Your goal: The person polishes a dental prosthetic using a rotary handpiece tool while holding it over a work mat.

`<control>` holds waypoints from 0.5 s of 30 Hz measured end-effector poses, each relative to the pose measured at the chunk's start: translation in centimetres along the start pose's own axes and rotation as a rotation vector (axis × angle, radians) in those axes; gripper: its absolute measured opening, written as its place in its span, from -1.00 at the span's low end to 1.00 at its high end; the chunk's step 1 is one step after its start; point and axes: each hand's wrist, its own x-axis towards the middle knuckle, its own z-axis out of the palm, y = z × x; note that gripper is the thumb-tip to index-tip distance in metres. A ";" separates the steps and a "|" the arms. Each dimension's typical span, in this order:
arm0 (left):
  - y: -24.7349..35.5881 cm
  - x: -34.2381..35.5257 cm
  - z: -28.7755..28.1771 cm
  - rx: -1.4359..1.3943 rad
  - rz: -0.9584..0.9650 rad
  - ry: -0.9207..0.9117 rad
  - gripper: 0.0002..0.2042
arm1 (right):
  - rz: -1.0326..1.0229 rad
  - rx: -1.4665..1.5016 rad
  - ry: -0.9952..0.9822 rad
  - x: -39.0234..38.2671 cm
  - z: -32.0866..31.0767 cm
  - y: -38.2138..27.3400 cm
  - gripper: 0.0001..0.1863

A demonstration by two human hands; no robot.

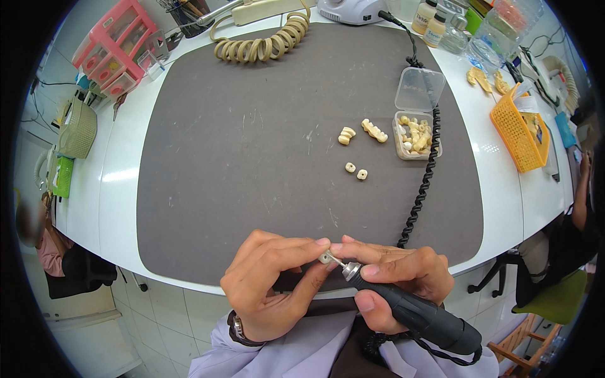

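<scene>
Cream-coloured and small, a tooth-shaped piece [324, 257] sits above the near edge of the tabletop [116, 167], pinched between the thumb and forefinger of the left hand [263, 283]; the right hand [406, 272] is closed around a thick black handpiece [425, 315], whose silver collar and thin metal shank point up and left toward the piece; the shank's end meets it as we look down, though we cannot tell how far in it goes; the right hand's fingertips lie just beside those of the left, and we see a wristwatch [237, 326] on the left wrist.

Beyond the hands we have a dark grey mat [239, 157]; on its right part two small tooth pieces lie near each other, one [350, 167] a little left of the other [362, 174]; farther back we find a short joined block [346, 135] and, to its right, a longer toothed strip [374, 130]; right of these stands a clear plastic box [416, 157], its lid [413, 88] swung open, full of cream pieces [416, 133]; a black coiled cord [420, 198] runs past its right side; at the back we see a beige coiled hose [265, 49], and an orange basket [512, 133] stands off to the right.
</scene>
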 end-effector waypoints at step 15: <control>0.0 0.0 0.1 -0.010 0.002 0.013 -0.71 | -0.060 -0.096 -0.191 0.3 -1.0 -0.2 -0.70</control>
